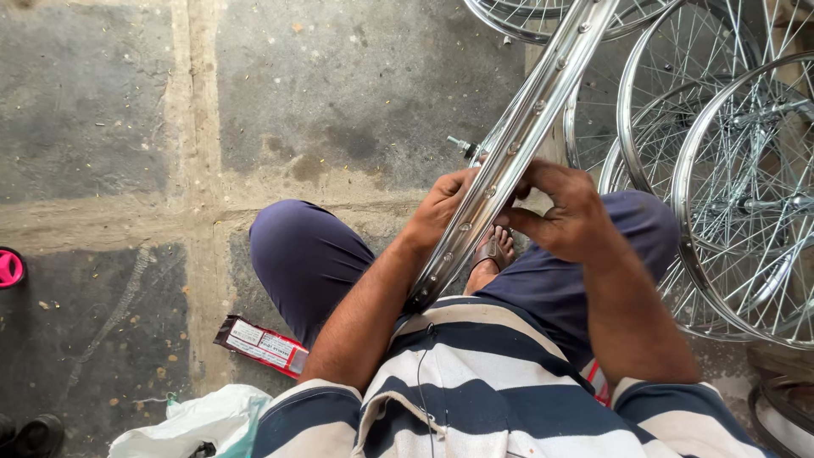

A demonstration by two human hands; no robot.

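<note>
— Two hands on one bare wheel rim (517,136), see? It stands on edge across the person's lap, running from the striped shirt up toward the top edge of the floor patch we can see.

— How are the fingers set?

— The left hand (441,212) wraps the rim from its outer side, fingers curled shut around the metal. The right hand (564,212) is on the other side, thumb and fingers pinched in against the rim's inner face; whether something small sits between those fingertips I cannot tell.

— Heavy thing?

— I'd judge it light, being a thin, shiny steel hoop, and stiff enough to hold its shape, though a knock could put it out of true. The polished surface looks slippery, so a grip around the channel, as now, seems the safe place. The spokes fan out thin and bendable near the hub axle (462,146) poking out behind the left hand.

— What's around?

— Finished spoked wheels (746,203) stacked leaning at the right edge of the concrete floor (339,85), just beside the right elbow, so swinging the rim that way would clash with them. A red-and-white carton (263,346) lies by the left knee, a white plastic bag (195,424) nearer the bottom edge, something pink (10,268) at the far left.
</note>
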